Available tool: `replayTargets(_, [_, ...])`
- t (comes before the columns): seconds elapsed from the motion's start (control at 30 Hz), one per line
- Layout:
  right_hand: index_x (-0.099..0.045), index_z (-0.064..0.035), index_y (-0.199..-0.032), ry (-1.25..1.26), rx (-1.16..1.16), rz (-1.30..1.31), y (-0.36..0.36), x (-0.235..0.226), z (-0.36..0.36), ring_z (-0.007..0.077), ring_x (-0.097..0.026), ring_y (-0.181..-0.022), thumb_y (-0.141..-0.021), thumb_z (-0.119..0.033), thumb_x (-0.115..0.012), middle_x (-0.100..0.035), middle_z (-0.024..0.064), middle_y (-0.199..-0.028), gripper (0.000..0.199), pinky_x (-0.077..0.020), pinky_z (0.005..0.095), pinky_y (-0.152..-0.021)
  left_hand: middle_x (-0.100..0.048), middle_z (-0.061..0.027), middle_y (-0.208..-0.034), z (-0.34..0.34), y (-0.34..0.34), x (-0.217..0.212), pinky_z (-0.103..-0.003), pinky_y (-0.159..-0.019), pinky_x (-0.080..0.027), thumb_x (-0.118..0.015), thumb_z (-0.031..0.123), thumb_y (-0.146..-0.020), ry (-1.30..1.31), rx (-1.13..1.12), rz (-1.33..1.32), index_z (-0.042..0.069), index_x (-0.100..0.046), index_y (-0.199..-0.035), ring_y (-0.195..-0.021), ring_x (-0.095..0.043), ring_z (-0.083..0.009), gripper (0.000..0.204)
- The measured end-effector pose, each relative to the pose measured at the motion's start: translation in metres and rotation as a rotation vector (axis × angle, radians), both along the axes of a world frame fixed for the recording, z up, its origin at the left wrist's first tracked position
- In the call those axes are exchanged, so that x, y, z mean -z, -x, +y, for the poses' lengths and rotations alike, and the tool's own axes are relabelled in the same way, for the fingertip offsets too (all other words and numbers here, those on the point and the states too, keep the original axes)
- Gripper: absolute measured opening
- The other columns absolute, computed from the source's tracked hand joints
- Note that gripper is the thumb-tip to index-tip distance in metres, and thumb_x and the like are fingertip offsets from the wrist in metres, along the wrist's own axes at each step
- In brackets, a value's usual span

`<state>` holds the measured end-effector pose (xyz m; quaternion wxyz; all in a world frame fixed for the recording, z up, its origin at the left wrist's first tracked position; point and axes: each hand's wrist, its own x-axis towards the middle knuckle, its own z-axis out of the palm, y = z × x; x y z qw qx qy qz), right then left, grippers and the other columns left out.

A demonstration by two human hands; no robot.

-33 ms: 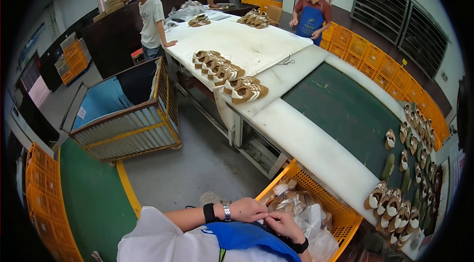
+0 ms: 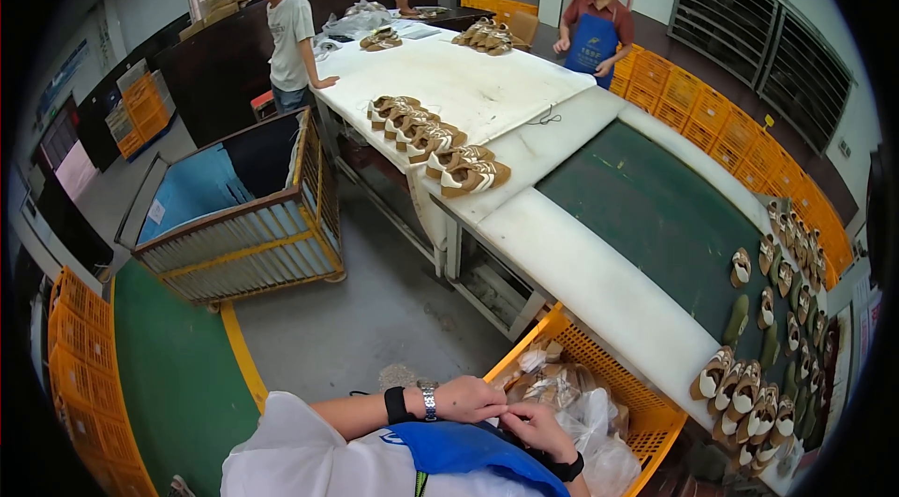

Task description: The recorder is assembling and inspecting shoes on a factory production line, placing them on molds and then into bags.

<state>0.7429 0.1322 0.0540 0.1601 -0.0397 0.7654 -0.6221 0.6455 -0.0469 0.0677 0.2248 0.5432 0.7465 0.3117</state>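
**Hands meet beside orange crate**

L hand (image 2: 468,397) w/ watch, fingertips touching R hand (image 2: 538,428), both pinching sth too small to tell, just left of the orange crate (image 2: 646,408). Clear bags (image 2: 585,413) lie inside crate, just right of hands. Shoe row (image 2: 749,394) on tabletop (image 2: 599,286) past crate.

Left hand (image 2: 471,398) and right hand (image 2: 536,429) close together at chest, fingertips touching, fingers curled.

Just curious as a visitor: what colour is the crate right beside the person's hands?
Orange-yellow plastic lattice crate, seen in the head view, beside the hands.
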Motion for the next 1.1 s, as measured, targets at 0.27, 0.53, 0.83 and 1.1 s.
replayTargets(0.27, [-0.061,0.0013,-0.087,-0.043,0.082,-0.070,0.017,0.004,-0.008,0.0040,-0.047,-0.062,-0.085,-0.016,-0.053,-0.057,0.0002,-0.066,0.019,-0.0405,0.0214,-0.054,-0.058,-0.0095,-0.071,-0.011,0.012,0.010,-0.035,-0.055,-0.046,-0.057,0.018,-0.080,-0.267,-0.199,0.047,0.009,-0.060,-0.083,-0.065,-0.058,-0.0280,0.010])
replayTargets(0.53, [-0.064,-0.0050,-0.077,-0.719,0.739,-0.287,-0.041,0.154,0.100,0.0297,-0.060,-0.072,-0.074,-0.018,-0.054,-0.063,0.0153,-0.080,0.017,-0.0471,0.0383,-0.066,-0.054,-0.0073,-0.067,-0.006,0.100,0.010,-0.026,-0.052,-0.039,-0.057,-0.002,-0.071,-0.279,-0.168,-0.148,0.001,-0.048,-0.061,-0.059,-0.051,-0.0163,0.013])
replayTargets(0.83, [-0.061,-0.0070,-0.100,-0.913,1.117,-1.050,-0.206,0.202,0.152,0.0323,-0.043,-0.112,-0.075,-0.011,-0.047,-0.031,0.0136,-0.134,0.029,-0.0381,0.0437,-0.090,-0.046,0.0015,-0.053,0.020,0.126,0.025,-0.019,-0.040,-0.031,-0.055,0.002,-0.078,0.197,-0.165,-0.664,0.007,-0.040,-0.061,-0.043,-0.038,-0.0045,0.024])
replayTargets(1.1, [-0.061,-0.0042,-0.098,-0.699,1.177,-0.761,-0.127,0.247,0.170,0.0291,-0.054,-0.098,-0.075,-0.032,-0.058,-0.060,0.0136,-0.101,0.036,-0.0414,0.0392,-0.085,-0.047,0.0016,-0.057,0.045,0.093,0.020,-0.017,-0.044,-0.032,-0.049,0.008,-0.085,0.249,-0.179,-0.744,0.004,-0.051,-0.097,-0.049,-0.040,-0.0032,0.012])
